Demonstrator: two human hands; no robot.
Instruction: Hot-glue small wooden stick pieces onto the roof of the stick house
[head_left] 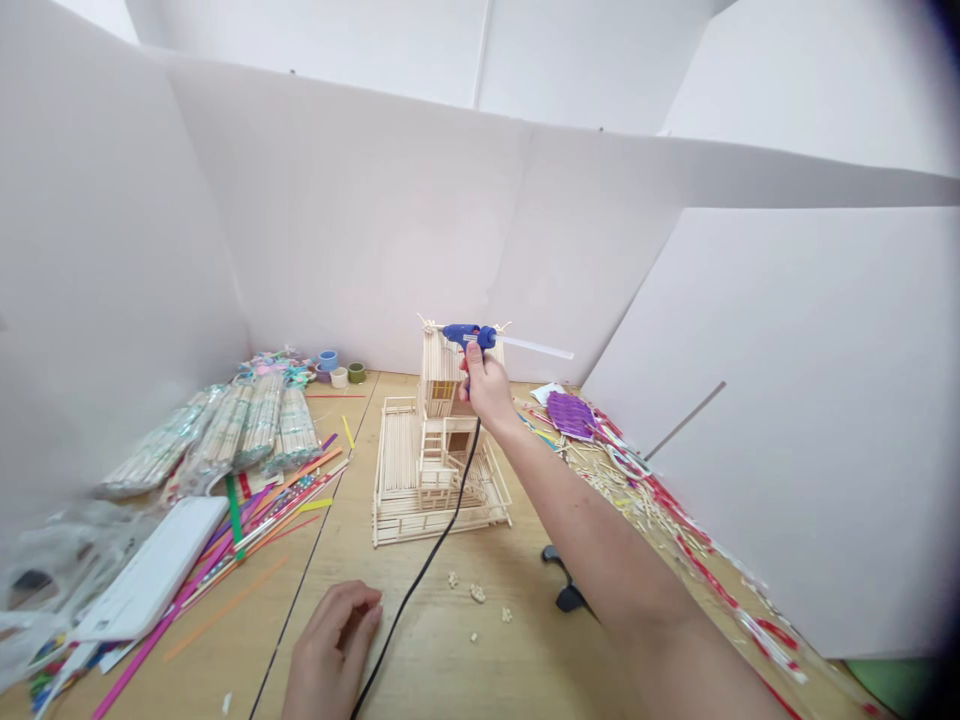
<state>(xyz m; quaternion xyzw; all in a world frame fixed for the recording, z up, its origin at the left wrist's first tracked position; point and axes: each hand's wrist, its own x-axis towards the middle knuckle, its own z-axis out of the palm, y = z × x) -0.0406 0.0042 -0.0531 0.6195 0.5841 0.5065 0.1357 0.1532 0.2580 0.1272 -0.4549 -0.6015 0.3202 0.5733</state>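
Note:
My right hand (486,385) grips a blue hot glue gun (465,336), its nozzle pointing left and a clear glue stick (536,348) jutting from its back. The gun is held up in front of the roof of a small house model (442,450) built from thin wooden sticks, with a fenced base and stairs; hand and gun cover part of the upper storey. Its black cord (420,580) runs down toward the near edge. My left hand (334,650) rests low on the table beside the cord, fingers curled toward the thumb; whether anything is between them is hidden.
Bagged stick bundles (259,425), coloured strips (255,520) and a white box (154,570) lie left. Small tape rolls (339,376) stand behind. Small pale bits (477,593) and a black stand (564,580) are in front; loose sticks and a purple piece (571,414) lie right. White panels (360,220) surround the table.

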